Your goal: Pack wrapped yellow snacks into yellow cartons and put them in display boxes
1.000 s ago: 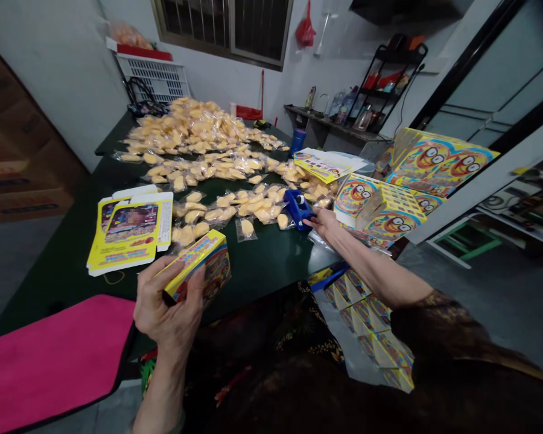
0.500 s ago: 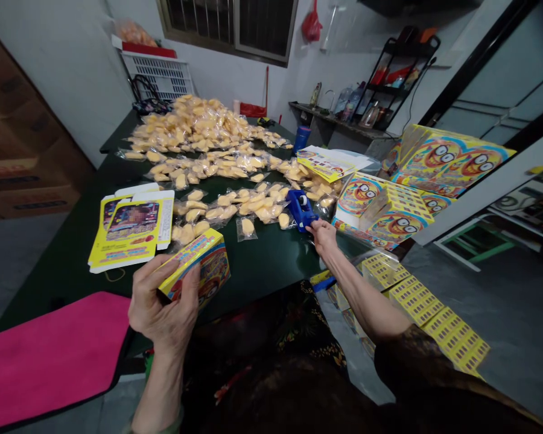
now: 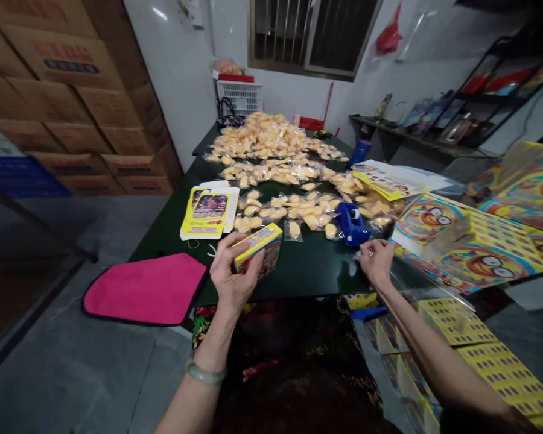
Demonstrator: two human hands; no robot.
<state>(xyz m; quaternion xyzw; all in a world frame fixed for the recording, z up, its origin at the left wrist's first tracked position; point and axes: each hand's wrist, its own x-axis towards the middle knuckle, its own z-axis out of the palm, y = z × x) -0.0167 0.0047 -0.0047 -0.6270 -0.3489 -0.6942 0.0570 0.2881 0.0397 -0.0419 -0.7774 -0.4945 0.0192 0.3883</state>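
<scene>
My left hand (image 3: 233,271) is closed around a small yellow printed box (image 3: 261,248), held tilted above the front of the table. A blue tape dispenser (image 3: 352,224) stands on the table to the right. Just beside its front end, my right hand (image 3: 376,260) has its fingers pinched together, with a shiny clear bit of tape (image 3: 357,256) at the fingertips. Several wrapped yellow pieces (image 3: 294,229) lie behind the box. Flat yellow cartons (image 3: 208,211) are stacked to the left of it.
A large heap of wrapped yellow pieces (image 3: 262,132) covers the far table. Display boxes (image 3: 475,241) stand at the right, with packed yellow boxes (image 3: 457,319) below. A pink pad (image 3: 145,289) juts from the left edge. Brown cartons (image 3: 72,102) line the left wall.
The view has swung left. My right hand has come slightly away from the tape dispenser's front end, toward me. My left hand still holds the box.
</scene>
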